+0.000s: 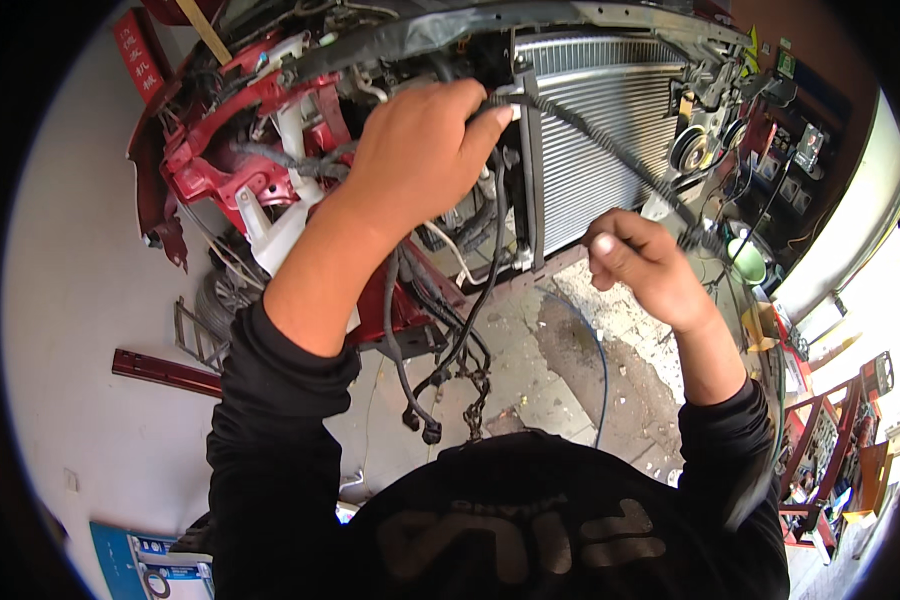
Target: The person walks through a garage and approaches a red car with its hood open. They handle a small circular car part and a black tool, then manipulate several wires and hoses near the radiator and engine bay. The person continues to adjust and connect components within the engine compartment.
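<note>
My left hand [420, 150] reaches up into the opened front of a car and pinches a black corrugated wiring harness [600, 140] between thumb and fingers. From there the harness slants down to the right across the radiator [600, 120] and passes beyond my right hand [645, 265]. That hand is closed in front of the radiator's lower right, thumb pressed against curled fingers. What it holds, if anything, is too small or hidden to make out. Below my left forearm, loose dark cables with connectors [430, 432] dangle from the car.
Red body metal [240, 165] with jagged edges stands at the left. A pulley [690, 152] sits right of the radiator. A blue hose [603, 370] crosses the stained floor. At the right are a green bowl [746, 262] and a red tool rack [820, 450].
</note>
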